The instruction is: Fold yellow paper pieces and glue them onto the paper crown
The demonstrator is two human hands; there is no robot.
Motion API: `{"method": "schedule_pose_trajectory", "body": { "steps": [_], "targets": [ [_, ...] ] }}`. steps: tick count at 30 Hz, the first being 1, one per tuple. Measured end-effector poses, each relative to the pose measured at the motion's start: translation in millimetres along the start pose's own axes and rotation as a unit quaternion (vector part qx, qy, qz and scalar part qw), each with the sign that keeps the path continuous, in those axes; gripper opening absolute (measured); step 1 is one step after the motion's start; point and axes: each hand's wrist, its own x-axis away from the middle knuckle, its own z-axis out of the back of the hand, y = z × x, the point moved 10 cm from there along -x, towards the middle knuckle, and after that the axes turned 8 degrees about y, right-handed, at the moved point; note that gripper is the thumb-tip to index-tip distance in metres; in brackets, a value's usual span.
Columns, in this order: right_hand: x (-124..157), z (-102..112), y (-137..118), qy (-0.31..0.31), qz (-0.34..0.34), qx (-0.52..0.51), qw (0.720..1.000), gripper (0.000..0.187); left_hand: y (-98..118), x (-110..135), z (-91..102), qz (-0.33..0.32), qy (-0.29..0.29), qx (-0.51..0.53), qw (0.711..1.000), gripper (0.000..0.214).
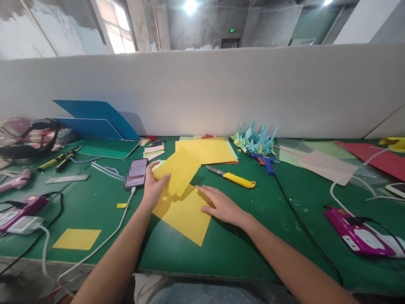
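Raised above the table, yellow paper [180, 169] is pinched at its left edge by my left hand [154, 185]; it looks like two overlapping pieces. Below it another yellow sheet [193, 221] lies on the green tabletop. My right hand [221, 204] rests at that sheet's right side, fingers stretched out and apart. A stack of yellow paper [217, 150] lies farther back, partly covered by the raised paper. Right of the stack is a yellow-handled utility knife [238, 179] with its blade out. A phone [136, 173] on a white cable lies beside my left hand.
A blue glue gun [264, 162] and turquoise folded-paper pieces [256, 139] sit at the back right. Magenta power strips [357, 232] stand at both sides, with trailing cables. A small yellow piece of paper [77, 239] lies front left. Blue boards [91, 126] lean against the white partition.
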Motion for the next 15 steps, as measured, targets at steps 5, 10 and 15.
{"method": "schedule_pose_trajectory", "body": {
  "steps": [5, 10, 15],
  "targets": [
    [0, -1, -14, -0.01, 0.011, -0.079, 0.997, 0.063, -5, 1, 0.5, 0.035, 0.021, 0.056, 0.998, 0.065],
    [-2, 33, 7, -0.015, -0.005, -0.181, 0.983, 0.044, -19, -4, 3.7, 0.065, 0.013, 0.024, 0.998, 0.045],
    [8, 87, 43, 0.042, -0.04, -0.292, 0.955, 0.02, -29, 0, -5.5, 0.076, -0.028, -0.03, 0.996, 0.039]
  ]
}}
